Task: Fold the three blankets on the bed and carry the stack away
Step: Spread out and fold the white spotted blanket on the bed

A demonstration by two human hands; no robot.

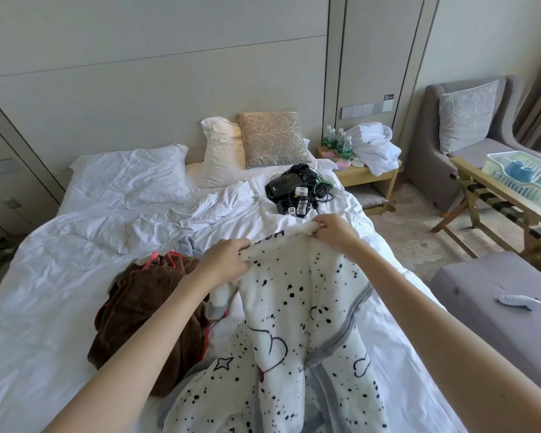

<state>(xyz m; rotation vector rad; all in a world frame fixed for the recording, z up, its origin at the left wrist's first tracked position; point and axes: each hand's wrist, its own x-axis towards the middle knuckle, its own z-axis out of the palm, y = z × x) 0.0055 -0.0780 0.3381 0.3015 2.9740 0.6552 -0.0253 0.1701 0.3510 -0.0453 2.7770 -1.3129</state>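
Observation:
A white fleece blanket (294,323) with black spots, heart outlines and grey trim hangs from both my hands above the near part of the bed (44,292). My left hand (228,260) pinches its top edge on the left. My right hand (331,229) grips the same edge further right and a little higher. To the left, a brown blanket (144,310) with pink-red trim lies crumpled on the white sheet. A bit of pale blue-grey fabric (186,243) shows behind it; I cannot tell whether it is a blanket.
Black devices with cables (297,192) lie on the bed beyond my hands. Pillows (263,142) lean on the headboard. A nightstand (363,170) holds bottles and a white robe. On the right stand a grey bench (497,307), a luggage rack (494,198) with a tray, and an armchair (469,126).

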